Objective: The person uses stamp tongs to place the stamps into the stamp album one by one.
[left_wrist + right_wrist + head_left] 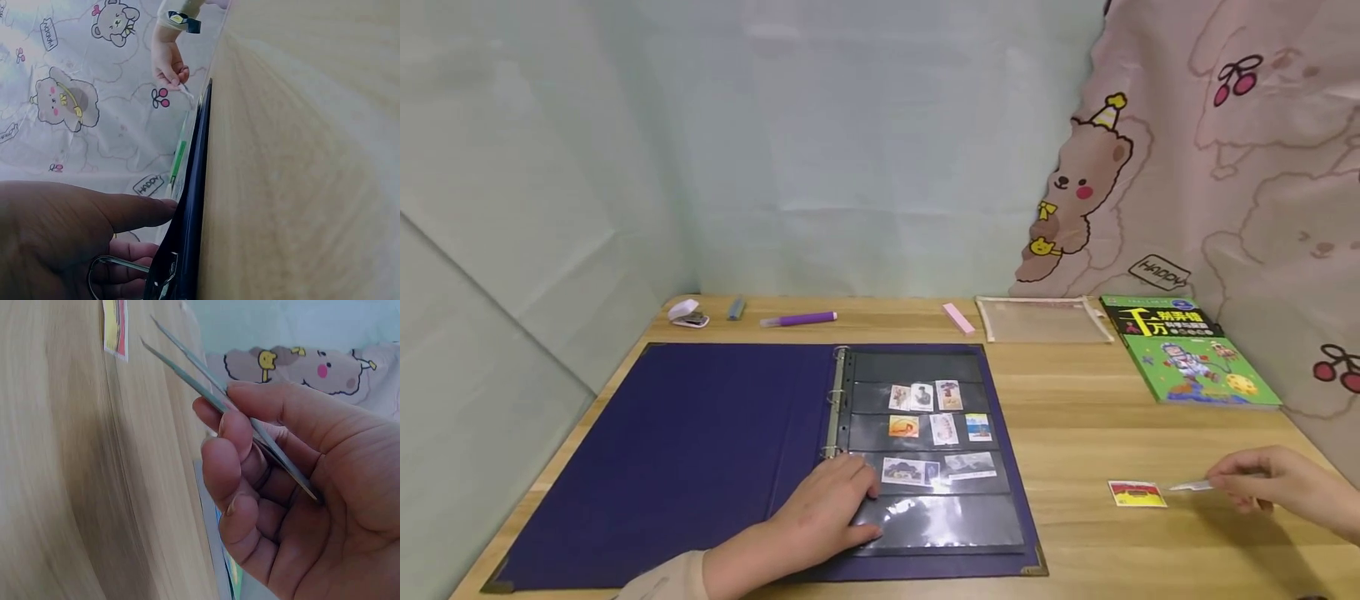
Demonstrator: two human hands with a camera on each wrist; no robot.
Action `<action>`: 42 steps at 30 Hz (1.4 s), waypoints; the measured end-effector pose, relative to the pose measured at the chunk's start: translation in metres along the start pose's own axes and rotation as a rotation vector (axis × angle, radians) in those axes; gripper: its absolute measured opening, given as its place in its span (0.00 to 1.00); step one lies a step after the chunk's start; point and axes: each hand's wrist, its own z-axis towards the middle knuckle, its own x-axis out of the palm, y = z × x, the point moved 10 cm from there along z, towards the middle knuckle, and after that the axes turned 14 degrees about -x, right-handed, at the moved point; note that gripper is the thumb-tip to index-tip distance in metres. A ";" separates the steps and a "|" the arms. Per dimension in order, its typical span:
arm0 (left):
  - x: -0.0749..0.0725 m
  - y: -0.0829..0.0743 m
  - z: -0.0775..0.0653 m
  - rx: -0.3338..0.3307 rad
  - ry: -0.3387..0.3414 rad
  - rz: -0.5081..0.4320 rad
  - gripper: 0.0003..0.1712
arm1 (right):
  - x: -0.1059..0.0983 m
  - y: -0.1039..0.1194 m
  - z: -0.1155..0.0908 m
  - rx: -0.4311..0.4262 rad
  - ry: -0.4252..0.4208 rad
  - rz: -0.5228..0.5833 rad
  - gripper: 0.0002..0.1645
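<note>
My right hand (1277, 483) holds metal tweezers (200, 387) between thumb and fingers, their two tips apart. Just left of the tips, a red and yellow stamp (1138, 494) lies on the table. My left hand (827, 508) rests with loosely bent fingers on the inner lower edge of a black stock page (940, 523), beside the binder rings. The page sits in an open navy ring binder (700, 450). Several stamps stand in its clear strips, among them an orange one (904, 427) and a grey one (970, 466).
Along the back of the wooden table (1075, 433) lie a white stapler (687, 314), a grey-blue small block (736, 308), a purple marker (805, 319), a pink strip (958, 318) and a mesh zip pouch (1045, 320). A green book (1195, 358) lies at the back right.
</note>
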 end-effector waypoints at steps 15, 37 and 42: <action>0.003 0.004 0.001 -0.023 0.034 -0.022 0.20 | -0.006 -0.019 -0.019 0.153 0.029 -0.027 0.17; 0.003 0.001 -0.001 0.006 0.024 -0.022 0.18 | 0.015 0.001 0.001 -0.080 0.117 0.316 0.14; 0.004 -0.003 -0.003 0.042 0.015 0.014 0.18 | 0.017 0.003 0.003 -0.087 0.118 0.314 0.14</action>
